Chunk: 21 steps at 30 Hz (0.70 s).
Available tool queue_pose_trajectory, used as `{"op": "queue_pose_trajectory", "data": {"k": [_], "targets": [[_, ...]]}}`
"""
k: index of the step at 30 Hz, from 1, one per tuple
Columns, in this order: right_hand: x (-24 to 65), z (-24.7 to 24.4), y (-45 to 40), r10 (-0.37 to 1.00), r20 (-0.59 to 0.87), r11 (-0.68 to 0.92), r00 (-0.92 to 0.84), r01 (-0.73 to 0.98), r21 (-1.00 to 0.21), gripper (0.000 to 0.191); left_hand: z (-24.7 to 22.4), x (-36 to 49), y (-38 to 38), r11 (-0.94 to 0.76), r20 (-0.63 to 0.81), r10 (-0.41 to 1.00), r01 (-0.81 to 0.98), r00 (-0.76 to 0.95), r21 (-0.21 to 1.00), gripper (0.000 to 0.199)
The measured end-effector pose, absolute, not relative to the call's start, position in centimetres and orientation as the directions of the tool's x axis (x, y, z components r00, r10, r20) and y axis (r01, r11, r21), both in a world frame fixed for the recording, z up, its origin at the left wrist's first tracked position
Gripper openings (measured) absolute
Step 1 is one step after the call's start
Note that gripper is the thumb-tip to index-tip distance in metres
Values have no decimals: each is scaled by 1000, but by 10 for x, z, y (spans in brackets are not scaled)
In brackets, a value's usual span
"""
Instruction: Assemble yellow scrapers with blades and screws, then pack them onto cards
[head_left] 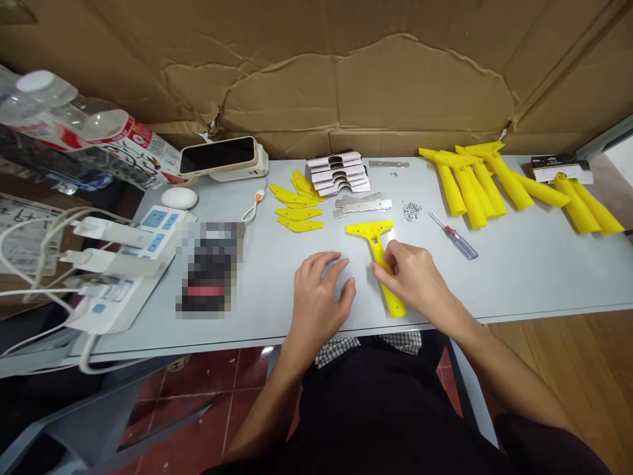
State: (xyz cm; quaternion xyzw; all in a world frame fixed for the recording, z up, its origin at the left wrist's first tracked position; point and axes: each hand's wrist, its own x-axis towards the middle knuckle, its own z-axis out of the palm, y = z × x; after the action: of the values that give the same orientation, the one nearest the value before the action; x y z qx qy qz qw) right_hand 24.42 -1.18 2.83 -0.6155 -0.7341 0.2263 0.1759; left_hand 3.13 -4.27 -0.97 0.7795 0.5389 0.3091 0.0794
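A yellow scraper handle (pixel 378 249) with a wide flat head lies in front of me on the grey table (pixel 277 270). My right hand (pixel 413 274) grips its shaft between thumb and fingers. To the left of it, my left hand (pixel 321 290) rests near the table's front edge, fingers apart and curved, holding nothing. Beyond the handle are flat metal blades (pixel 363 206) in a loose stack and a small pile of screws (pixel 412 211). Several yellow cover plates (pixel 299 214) lie to the far left of the handle. A screwdriver (pixel 457 239) with a clear handle lies to the right.
More yellow handles (pixel 475 185) are heaped at the back right. Paper-wrapped blades (pixel 339 173) stand at the back middle. On the left are a power strip (pixel 133 264) with cables, a pixelated flat object (pixel 210 270), a phone (pixel 220 158) and bottles (pixel 133 145). Cardboard (pixel 370 86) walls the back.
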Motion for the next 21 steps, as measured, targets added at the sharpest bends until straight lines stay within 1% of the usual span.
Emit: {"op": "queue_pose_trajectory", "data": {"k": [4, 6, 9, 12, 15, 17, 18, 20, 21], "targets": [[253, 34, -6, 973, -40, 158, -226, 786, -598, 35, 4, 26, -36, -397, 258, 912, 843, 318, 362, 37], [265, 41, 3, 968, -32, 178, -250, 767, -616, 35, 14, 20, -25, -418, 166, 908, 841, 384, 344, 37], [292, 55, 29, 962, 61, 244, -265, 740, -627, 34, 30, 14, 0, -431, 63, 897, 835, 437, 341, 38], [321, 65, 62, 956, 168, 292, -240, 726, -623, 31, 40, 19, 23, -467, -12, 869, 827, 495, 314, 36], [344, 66, 85, 959, 245, 269, -139, 713, -648, 28, 43, 30, 38, -501, -37, 844, 812, 535, 298, 39], [352, 61, 90, 969, 238, 224, -66, 644, -732, 32, 43, 32, 45, -518, -20, 833, 790, 553, 328, 36], [354, 58, 90, 976, 212, 200, -47, 577, -792, 35, 44, 31, 50, -521, 2, 828, 769, 560, 369, 34], [357, 51, 88, 987, 153, 159, -47, 384, -910, 38, 47, 21, 65, -513, 89, 833, 700, 547, 496, 29], [358, 49, 87, 990, 132, 143, -57, 276, -950, 37, 48, 14, 75, -493, 172, 853, 656, 492, 571, 28]]}}
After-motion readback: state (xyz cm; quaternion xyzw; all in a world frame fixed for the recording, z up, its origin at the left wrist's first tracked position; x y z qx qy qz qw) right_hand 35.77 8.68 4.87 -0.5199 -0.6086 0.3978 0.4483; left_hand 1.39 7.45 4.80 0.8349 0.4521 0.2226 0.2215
